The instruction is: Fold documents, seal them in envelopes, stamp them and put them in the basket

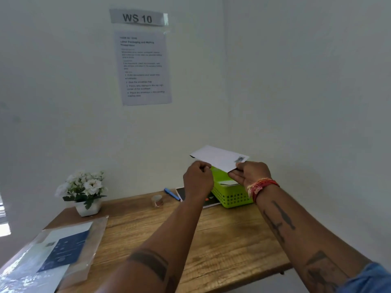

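A white envelope (219,156) with a small stamp at its right corner is held flat in the air above the green basket (231,197) at the table's far right. My left hand (197,180) pinches its near left edge with curled fingers. My right hand (249,174) grips the near right corner, thumb on top beside the stamp. Inside the basket lies at least one white envelope (228,182).
On the wooden table (211,240) a dark notebook (182,193) lies under the basket's left side, beside a blue pen (171,193) and a tape roll (157,200). A pot of white flowers (83,192) stands far left. A clear plastic sleeve with papers (55,250) lies near left.
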### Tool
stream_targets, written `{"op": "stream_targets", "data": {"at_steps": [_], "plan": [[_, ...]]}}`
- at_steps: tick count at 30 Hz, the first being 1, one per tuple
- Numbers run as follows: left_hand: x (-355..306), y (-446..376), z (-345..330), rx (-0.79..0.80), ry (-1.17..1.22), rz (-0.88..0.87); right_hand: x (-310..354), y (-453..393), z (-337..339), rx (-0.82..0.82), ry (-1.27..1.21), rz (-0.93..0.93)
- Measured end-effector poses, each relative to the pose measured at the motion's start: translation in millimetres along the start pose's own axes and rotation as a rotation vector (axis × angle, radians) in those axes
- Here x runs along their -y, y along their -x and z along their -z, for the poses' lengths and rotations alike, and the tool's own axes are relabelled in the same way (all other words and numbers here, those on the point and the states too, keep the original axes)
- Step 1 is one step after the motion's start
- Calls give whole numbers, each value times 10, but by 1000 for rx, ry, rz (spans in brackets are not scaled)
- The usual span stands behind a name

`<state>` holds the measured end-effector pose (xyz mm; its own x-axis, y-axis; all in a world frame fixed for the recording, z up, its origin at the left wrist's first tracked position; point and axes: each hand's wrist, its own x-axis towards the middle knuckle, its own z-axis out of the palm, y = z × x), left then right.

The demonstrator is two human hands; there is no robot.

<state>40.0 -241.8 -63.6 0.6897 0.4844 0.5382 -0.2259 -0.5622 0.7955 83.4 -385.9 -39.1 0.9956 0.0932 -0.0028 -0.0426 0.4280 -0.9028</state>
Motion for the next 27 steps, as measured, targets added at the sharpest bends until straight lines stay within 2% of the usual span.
{"op": "stream_targets", "data": {"at_steps": [8, 11, 16, 22, 27], "plan": [[-2, 242, -344, 164, -8, 24, -38, -2, 318, -117, -69, -21], [101, 319, -320, 162, -4, 43, -149, -83, 311, -124, -44, -21], [171, 294, -217, 211, -10, 86, -340, -176, 236, -164, 138, -26], [128, 243, -125, 193, -64, 84, -459, -131, 184, -174, 15, -20], [154, 299, -30, 193, -88, 84, -581, 31, 119, -100, 126, 68]]}}
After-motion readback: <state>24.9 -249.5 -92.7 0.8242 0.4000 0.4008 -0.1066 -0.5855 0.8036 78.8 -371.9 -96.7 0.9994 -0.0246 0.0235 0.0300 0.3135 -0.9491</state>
